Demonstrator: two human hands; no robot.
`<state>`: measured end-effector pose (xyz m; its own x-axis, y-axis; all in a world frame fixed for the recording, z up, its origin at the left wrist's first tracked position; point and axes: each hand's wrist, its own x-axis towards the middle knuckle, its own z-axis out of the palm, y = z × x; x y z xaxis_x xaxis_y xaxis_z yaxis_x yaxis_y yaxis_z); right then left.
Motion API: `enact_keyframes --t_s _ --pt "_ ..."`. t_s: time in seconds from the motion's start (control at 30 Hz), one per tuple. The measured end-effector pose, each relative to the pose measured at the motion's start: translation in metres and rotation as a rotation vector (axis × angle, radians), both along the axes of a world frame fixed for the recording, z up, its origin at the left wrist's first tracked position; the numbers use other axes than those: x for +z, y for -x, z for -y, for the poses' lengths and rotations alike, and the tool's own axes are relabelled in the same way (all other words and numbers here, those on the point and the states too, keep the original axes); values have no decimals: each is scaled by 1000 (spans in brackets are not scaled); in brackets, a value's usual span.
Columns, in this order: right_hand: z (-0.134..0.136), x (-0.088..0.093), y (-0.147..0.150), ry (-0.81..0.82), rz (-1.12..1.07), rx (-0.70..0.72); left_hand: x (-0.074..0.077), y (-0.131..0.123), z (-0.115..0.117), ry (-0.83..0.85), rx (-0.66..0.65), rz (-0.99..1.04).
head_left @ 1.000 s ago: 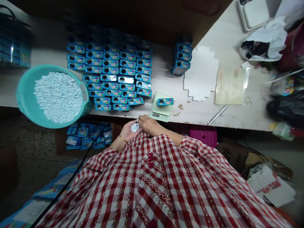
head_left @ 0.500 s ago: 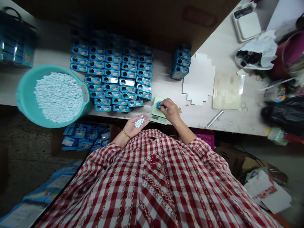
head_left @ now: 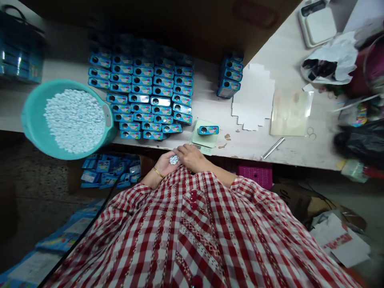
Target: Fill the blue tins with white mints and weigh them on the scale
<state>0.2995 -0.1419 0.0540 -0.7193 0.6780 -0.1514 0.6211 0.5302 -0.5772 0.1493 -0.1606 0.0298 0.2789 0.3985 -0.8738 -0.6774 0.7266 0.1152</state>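
Observation:
My left hand is cupped, palm up, in front of the table edge, with a small heap of white candies in it. My right hand lies against the left hand's fingers, its own fingers curled by the candies; what they hold, if anything, is hidden. Just beyond the hands, a small blue tin with a dark round opening rests on the plate of a pale green weighing scale. The right wrist partly covers the scale's near edge.
Rows of blue tins stand on the table, with more tins at the back. A turquoise basin of candies sits at left, above a box of blue packets. A metal tube lies at right.
My right hand has left the tin on the scale and come back toward me to my left palm. The tin now shows fully. My left fingers have drawn in around the candies.

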Motion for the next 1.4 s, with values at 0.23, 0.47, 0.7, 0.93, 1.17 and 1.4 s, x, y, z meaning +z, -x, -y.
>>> enact_keyframes --t_s 0.23,0.47,0.7,0.93,1.17,1.4 --pt "9 -16 22 52 -23 142 7 20 18 1 -47 -70" --pt "10 -20 22 52 -30 131 9 20 17 -52 -109 -73" --pt "8 -19 17 62 -48 110 10 18 13 -71 -109 -60" --pt "-5 -22 -12 31 -409 -274 9 0 -6 -121 -60 62" --pt "-42 -26 -67 -96 -303 -564 18 -20 -29 -120 -72 80" --pt "-41 -23 -77 -108 -152 -609 11 -13 -17 -110 -45 62"
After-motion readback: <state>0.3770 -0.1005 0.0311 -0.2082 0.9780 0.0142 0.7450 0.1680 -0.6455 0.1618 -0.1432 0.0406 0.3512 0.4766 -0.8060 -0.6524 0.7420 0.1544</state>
